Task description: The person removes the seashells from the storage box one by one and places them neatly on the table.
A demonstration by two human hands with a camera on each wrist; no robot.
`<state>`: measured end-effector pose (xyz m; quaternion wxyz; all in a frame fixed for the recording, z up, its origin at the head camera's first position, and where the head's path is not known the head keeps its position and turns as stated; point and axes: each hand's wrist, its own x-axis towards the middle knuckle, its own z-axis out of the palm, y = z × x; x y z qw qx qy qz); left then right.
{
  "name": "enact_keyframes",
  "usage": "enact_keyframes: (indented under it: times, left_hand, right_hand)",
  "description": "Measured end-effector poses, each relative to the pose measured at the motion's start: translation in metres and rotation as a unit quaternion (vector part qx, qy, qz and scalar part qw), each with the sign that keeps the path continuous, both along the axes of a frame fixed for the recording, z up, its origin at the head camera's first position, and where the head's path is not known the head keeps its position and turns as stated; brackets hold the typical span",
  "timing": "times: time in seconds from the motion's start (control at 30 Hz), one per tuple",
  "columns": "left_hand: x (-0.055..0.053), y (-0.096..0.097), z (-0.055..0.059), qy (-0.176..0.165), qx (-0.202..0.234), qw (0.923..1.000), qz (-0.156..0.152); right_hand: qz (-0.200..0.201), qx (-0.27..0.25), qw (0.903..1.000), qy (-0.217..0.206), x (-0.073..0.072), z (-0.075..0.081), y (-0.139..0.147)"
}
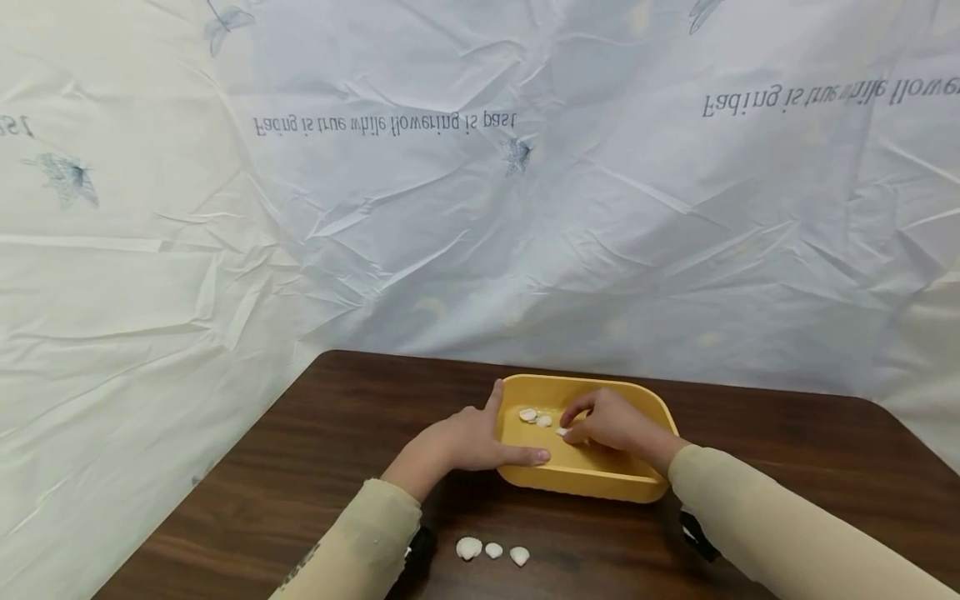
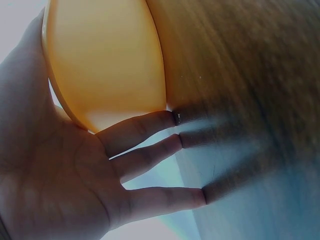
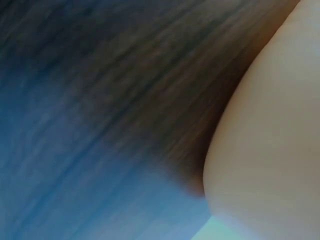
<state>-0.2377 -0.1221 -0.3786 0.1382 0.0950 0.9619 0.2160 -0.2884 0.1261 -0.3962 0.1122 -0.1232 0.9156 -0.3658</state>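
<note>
A shallow yellow tub (image 1: 600, 483) with rounded corners stands on the table. My left hand (image 1: 476, 437) holds its left end, the thumb over the rim and the other fingers spread along the outside; the left wrist view shows straight fingers (image 2: 150, 157) reaching down to the tabletop. Inside the tub, my right hand (image 1: 611, 421) pinches a small white seashell (image 1: 562, 432) between thumb and fingertips, close over the floor. More white seashells (image 1: 528, 414) lie just left of those fingertips. The right wrist view has only the tub's outer wall (image 3: 270, 130), with the hand hidden.
Three white seashells (image 1: 493, 550) lie in a row on the dark wooden table (image 1: 360, 417), in front of the tub and between the forearms. A wrinkled pale sheet (image 1: 420, 233) with printed lettering hangs behind the table and along its left side.
</note>
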Motion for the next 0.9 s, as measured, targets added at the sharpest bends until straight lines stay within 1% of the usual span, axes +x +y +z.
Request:
enact_keyframes:
  times: [0.13, 0.23, 0.4, 0.7, 0.9]
  left_hand:
    - [0.0009, 0.0006, 0.002, 0.006, -0.005, 1.0, 0.001]
    - [0.0011, 0.0012, 0.0027, 0.008, -0.005, 1.0, 0.0]
    - [0.0019, 0.0018, 0.0012, 0.001, -0.001, 1.0, 0.002]
    - [0.0012, 0.0015, 0.0022, 0.004, 0.004, 1.0, 0.0]
    - [0.0043, 0.0016, 0.0028, -0.002, 0.006, 1.0, -0.001]
  right_hand:
    - [0.002, 0.0, 1.0, 0.008, -0.0006, 0.0011, 0.0006]
    - [0.002, 0.01, 0.9998, 0.019, -0.002, 0.0003, -0.0004]
    - [-0.002, 0.016, 0.9998, 0.014, -0.0024, -0.0028, -0.0027]
    - [-0.002, 0.015, 0.9998, 0.014, 0.0003, 0.0031, -0.0037]
    - [-0.001, 0.014, 0.9998, 0.01, 0.0015, 0.0001, -0.0039]
